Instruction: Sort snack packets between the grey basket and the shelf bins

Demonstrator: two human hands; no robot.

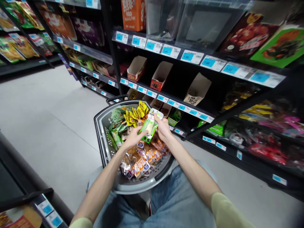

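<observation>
A green and white snack packet (150,125) is held above a grey shopping basket (102,133) that rests on my lap. My left hand (133,136) pinches the packet's lower end. My right hand (162,126) grips its upper right side. Inside the basket lie several yellow packets (133,114), green packets (117,120) and orange and brown packets (142,163). My knees in blue jeans (175,196) show below the basket.
Dark shop shelves (166,95) with blue price tags stand ahead and to the right, holding open cardboard display boxes (161,75) and bagged snacks. Another shelf row (23,38) runs at the far left. A low shelf edge (35,196) lies at bottom left. Grey floor (52,120) spreads left.
</observation>
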